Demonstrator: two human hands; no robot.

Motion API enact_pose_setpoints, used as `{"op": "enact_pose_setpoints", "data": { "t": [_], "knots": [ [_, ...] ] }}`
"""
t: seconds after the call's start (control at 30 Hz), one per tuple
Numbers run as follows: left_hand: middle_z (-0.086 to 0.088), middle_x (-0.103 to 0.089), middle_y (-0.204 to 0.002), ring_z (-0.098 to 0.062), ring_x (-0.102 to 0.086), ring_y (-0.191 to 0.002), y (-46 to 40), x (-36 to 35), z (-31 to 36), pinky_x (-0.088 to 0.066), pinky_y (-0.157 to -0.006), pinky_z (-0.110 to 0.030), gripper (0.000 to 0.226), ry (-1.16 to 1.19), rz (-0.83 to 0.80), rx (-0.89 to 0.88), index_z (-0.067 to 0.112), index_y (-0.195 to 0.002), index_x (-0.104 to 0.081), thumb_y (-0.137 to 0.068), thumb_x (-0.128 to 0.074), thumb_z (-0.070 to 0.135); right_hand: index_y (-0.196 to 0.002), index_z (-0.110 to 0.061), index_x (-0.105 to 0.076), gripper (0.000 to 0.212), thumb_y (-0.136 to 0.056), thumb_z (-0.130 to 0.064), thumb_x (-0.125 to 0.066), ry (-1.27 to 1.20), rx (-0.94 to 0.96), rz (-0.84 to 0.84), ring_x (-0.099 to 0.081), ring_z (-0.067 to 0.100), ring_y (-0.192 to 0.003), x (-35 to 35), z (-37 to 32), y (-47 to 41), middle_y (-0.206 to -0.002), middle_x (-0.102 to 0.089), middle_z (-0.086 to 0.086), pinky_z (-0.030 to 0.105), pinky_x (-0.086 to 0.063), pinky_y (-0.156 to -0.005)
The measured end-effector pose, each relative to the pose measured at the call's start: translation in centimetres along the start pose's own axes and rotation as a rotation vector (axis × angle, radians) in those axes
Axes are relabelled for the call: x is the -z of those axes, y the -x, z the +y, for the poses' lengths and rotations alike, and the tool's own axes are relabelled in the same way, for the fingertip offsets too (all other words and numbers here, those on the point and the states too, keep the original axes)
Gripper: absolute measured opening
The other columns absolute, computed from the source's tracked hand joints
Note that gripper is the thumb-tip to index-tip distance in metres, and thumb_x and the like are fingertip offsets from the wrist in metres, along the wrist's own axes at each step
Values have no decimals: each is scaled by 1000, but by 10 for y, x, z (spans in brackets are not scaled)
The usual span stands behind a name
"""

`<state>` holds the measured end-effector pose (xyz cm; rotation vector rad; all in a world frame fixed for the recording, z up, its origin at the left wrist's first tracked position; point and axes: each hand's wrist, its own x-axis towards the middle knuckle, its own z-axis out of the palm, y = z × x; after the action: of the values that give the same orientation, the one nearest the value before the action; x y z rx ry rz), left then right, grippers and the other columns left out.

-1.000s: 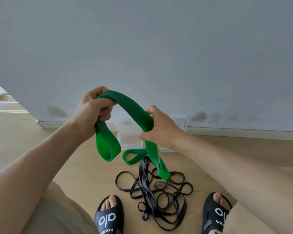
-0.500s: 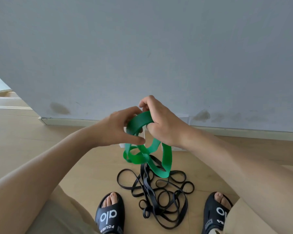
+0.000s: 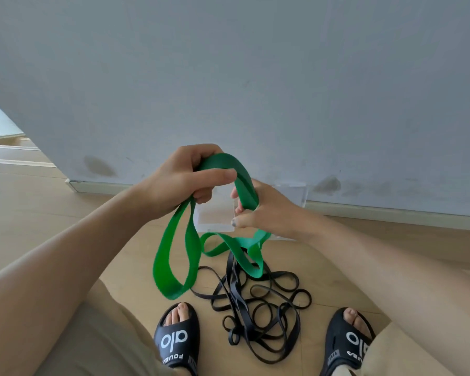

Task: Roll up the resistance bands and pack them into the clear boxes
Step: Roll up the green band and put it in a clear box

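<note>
1. Since half a second ago both hands have drawn apart, and the green band [image 3: 244,185] that was bunched between them now arches from one hand to the other.
2. Left hand [image 3: 185,183] is curled round the band's upper end, thumb laid across the top; a long loop hangs below it.
3. Right hand [image 3: 266,210] pinches the band's other side between thumb and fingers, its fingers partly hidden behind the strap.
4. More green loops droop beneath the right hand toward the floor [image 3: 52,218].
5. Black bands [image 3: 258,302] lie tangled on the floor between two black slippers [image 3: 178,340].
6. Clear boxes [image 3: 291,196] sit against the wall [image 3: 228,77], behind the hands.
</note>
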<state>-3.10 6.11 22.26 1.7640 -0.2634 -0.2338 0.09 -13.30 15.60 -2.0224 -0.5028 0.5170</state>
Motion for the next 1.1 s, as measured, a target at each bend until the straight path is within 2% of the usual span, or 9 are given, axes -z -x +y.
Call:
{"op": "enact_pose_setpoints", "data": {
  "t": [0.13,0.23,0.3,0.37,0.43,0.57,0.8,0.93,1.1],
  "knots": [
    [5,-29,-59,-8,-25,-44,1,11,-1,-22,-45,-21,28,180,39,-25,17,-69,-47,-80,-73,18,-113,-9,-55,31,-85,-18,-66,105,-34,70,-64,40,-98,3,6,-4,-99,-67,18,56,-52,-88],
    [-2,-20,-65,-9,-23,-46,2,27,0,-21,-44,-21,29,223,96,-45,21,-66,-41,-76,-67,27,-112,-10,-60,20,-92,-16,-59,225,-52,44,-63,35,-95,7,11,-5,-100,-68,16,51,-52,-89],
    [-6,-25,-65,-16,-29,-48,7,38,-4,-28,-48,-25,26,49,102,5,20,-64,-45,-75,-66,31,-111,-17,-59,16,-96,-15,-55,249,-70,70,-65,30,-94,10,12,-5,-96,-67,10,44,-52,-88],
    [-8,-50,-63,-24,-50,-56,10,49,-12,-43,-61,-34,23,-246,8,118,16,-71,-54,-77,-68,32,-106,-15,-56,9,-100,-16,-51,207,-79,164,-64,28,-85,17,8,-5,-94,-66,11,43,-54,-80],
    [-2,-74,-84,-20,-71,-81,12,53,-26,-53,-87,-45,28,-482,-155,305,17,-92,-63,-78,-75,38,-100,-11,-54,6,-98,-16,-55,113,-46,293,-54,20,-70,28,-1,-6,-81,-60,7,35,-48,-67],
    [15,-73,-112,-3,-70,-108,7,30,-37,-52,-104,-40,58,-533,-191,326,43,-114,-56,-67,-89,52,-96,-16,-55,12,-89,-7,-61,43,84,368,-45,9,-60,31,-25,-2,-73,-59,0,19,-36,-54],
    [-15,-67,-95,-28,-68,-91,-14,-8,-28,-58,-93,-39,37,-509,-13,-11,9,-99,-54,-84,-85,23,-97,-14,-56,17,-88,-1,-60,140,235,466,-51,7,-60,28,-33,2,-71,-58,-6,24,-42,-58],
    [-10,-71,-92,-26,-74,-88,-13,0,-22,-59,-91,-47,24,-463,-36,-25,17,-99,-57,-88,-78,11,-94,-14,-60,15,-85,-5,-67,287,270,555,-67,22,-72,38,-24,3,-72,-71,-4,41,-54,-67],
    [-1,-63,-78,-26,-67,-74,-10,14,-5,-60,-86,-50,19,-186,13,-76,7,-101,-65,-84,-72,13,-107,-23,-55,25,-88,-16,-71,231,94,455,-63,9,-81,47,-13,4,-81,-71,-8,28,-49,-70]
  ]
}}
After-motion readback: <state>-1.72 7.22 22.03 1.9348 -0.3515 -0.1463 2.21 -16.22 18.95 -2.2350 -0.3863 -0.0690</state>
